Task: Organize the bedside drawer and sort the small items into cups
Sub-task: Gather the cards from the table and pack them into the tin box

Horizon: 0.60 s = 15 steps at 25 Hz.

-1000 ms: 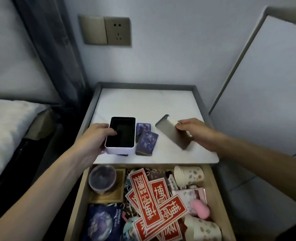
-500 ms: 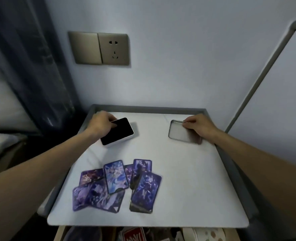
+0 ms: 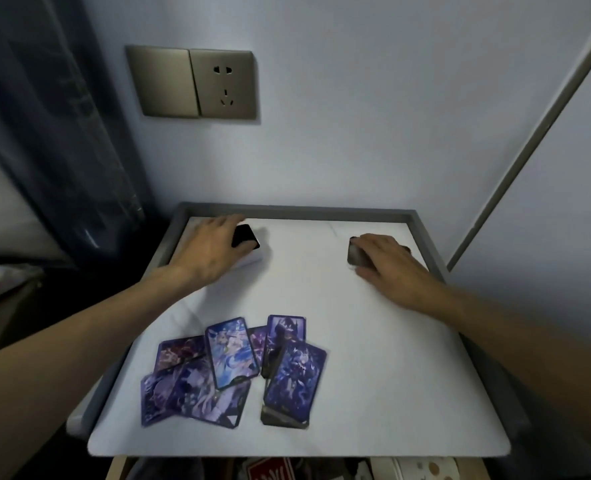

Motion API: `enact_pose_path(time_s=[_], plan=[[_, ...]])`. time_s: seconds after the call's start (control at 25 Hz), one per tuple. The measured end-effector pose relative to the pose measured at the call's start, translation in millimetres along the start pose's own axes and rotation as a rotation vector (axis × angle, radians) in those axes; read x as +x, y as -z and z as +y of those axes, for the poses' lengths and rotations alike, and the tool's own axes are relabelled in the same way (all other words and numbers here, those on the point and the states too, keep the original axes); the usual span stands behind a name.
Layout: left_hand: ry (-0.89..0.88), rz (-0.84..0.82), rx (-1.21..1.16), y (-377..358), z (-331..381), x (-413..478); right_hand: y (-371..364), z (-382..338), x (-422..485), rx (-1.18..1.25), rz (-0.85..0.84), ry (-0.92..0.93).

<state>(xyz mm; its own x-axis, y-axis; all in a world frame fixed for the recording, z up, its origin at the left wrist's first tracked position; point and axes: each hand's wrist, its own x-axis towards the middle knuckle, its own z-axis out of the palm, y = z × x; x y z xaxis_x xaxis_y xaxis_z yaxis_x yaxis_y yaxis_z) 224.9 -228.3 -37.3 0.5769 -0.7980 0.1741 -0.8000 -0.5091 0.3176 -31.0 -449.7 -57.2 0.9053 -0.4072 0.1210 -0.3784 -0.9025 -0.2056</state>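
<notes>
- While both hands are up at the back of the counter [image 3: 373, 358], the sorting looks barely begun to me.
- The left hand [image 3: 214, 252] lies over a white box [image 3: 252, 259] with a black top, near the back-left corner. I can't tell whether it grips the box or merely rests on it.
- The right hand [image 3: 391, 268] covers a grey case [image 3: 354, 255] toward the back right, fingers draped over it. Again, I can't tell if that is a firm hold.
- The purple cards [image 3: 231, 368] sprawl in a loose, overlapping fan near the front edge, well apart from both hands.
- The drawer [image 3: 115, 469] shows only as a sliver below the counter's front edge. It is open, with a red packet [image 3: 270, 471] and a paper cup [image 3: 425, 470] lying inside.
- By my reckoning this is the emptying-out stage. Nothing in sight has gone into a cup. The cards need squaring up, and the drawer needs clearing and refilling.
</notes>
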Motion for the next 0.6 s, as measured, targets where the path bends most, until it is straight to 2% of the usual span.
enact_pose_path(time_s=[0.08, 0.16, 0.28, 0.4, 0.48, 0.6], plan=[[-0.141, -0.052, 0.139, -4.8, 6.7, -13.0, 6.7, 2.7, 7.9, 0.028, 0.022, 0.028], [-0.194, -0.060, 0.228, -4.4, 2.5, -15.4, 11.0, -3.2, 6.3, 0.063, 0.023, -0.005], [-0.197, -0.053, 0.190, 1.9, 0.2, -18.2, 23.4, -34.4, -22.1, 0.217, 0.105, -0.024], [-0.241, -0.053, 0.139, 7.8, 22.9, -46.9, 42.2, -78.2, -90.3, 0.322, 0.208, 0.034], [-0.283, 0.017, 0.016, 16.3, 54.0, -88.4, 53.3, -100.5, -146.1, 0.398, 0.083, 0.053], [-0.370, 0.076, -0.194, 26.2, 104.4, -169.5, 53.7, -113.1, -222.1, 0.428, -0.225, -0.017]])
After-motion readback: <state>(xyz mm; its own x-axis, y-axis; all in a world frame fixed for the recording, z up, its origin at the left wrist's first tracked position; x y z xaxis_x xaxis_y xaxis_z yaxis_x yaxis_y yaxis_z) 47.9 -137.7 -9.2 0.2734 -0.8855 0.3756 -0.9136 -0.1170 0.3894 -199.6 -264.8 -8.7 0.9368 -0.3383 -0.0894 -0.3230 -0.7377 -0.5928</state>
